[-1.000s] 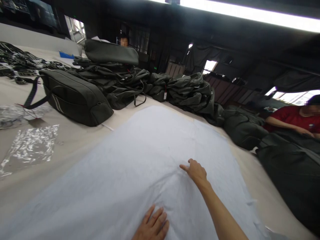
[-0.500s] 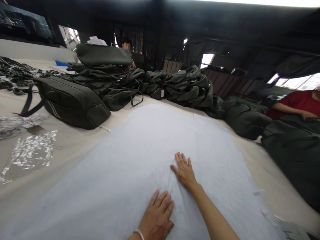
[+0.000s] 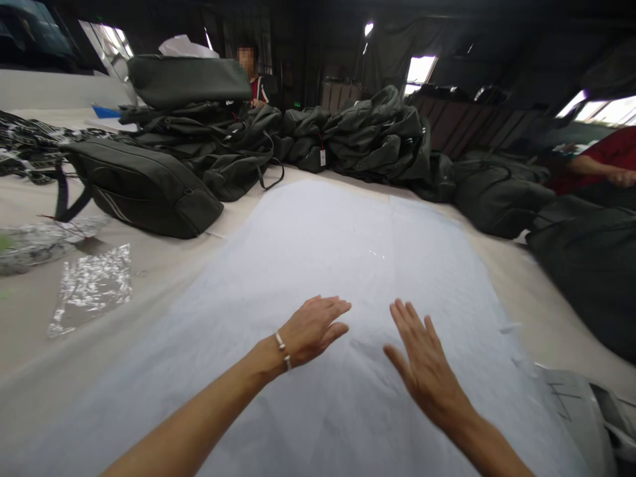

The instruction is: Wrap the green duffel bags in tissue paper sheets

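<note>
A large pale, thin sheet (image 3: 328, 245) covers the middle of the table, with faint wrinkles between and below the hands. My left hand (image 3: 315, 329), with a bracelet at the wrist, is over the middle of the sheet, fingers stretched toward the right and thumb apart. To its right, my right hand (image 3: 422, 358) has its fingers spread and pointing forward, over the same sheet. Neither hand holds anything. Whether the palms touch the sheet cannot be made out.
A dark green bag (image 3: 144, 185) and clear plastic (image 3: 97, 288) lie at the left. Piled dark bags (image 3: 377, 142) line the far edge, more bags (image 3: 501, 192) the right. A person in red (image 3: 609, 165) is at the far right, another person (image 3: 256, 86) behind the piles.
My left hand has moved forward over the sheet, and its fingers now point right. My right hand has shifted to the right and somewhat nearer. The view has tilted down slightly.
</note>
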Demonstrator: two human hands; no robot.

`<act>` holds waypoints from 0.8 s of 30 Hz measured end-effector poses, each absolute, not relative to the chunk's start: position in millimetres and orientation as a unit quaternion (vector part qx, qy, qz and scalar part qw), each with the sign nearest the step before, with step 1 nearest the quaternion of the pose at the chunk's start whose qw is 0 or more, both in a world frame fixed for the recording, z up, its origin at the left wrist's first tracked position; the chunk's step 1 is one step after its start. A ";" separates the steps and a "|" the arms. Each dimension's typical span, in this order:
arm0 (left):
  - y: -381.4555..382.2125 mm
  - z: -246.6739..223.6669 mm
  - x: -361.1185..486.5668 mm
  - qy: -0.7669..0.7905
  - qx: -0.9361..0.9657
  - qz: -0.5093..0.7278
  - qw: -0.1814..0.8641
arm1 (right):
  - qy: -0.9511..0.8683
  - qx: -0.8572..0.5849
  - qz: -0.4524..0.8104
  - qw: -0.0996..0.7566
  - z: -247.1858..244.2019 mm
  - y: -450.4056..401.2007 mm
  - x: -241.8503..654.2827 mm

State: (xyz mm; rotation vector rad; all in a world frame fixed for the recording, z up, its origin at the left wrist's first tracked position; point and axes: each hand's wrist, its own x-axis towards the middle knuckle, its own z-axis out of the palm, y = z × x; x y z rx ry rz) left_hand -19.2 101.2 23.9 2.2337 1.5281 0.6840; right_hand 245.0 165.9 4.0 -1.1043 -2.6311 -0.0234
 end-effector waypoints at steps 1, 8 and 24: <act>71.2 27.5 -27.5 0.541 0.792 0.228 0.167 | -0.922 -0.363 -0.010 0.136 0.2 129.0 258.7; -144.4 17.8 -36.0 0.544 0.819 0.124 0.131 | -0.964 -0.208 -0.034 0.163 -57.9 -34.3 262.5; -188.9 -8.4 -60.1 0.516 0.811 0.154 0.228 | -0.958 -0.271 -0.025 0.087 -47.2 -115.7 240.8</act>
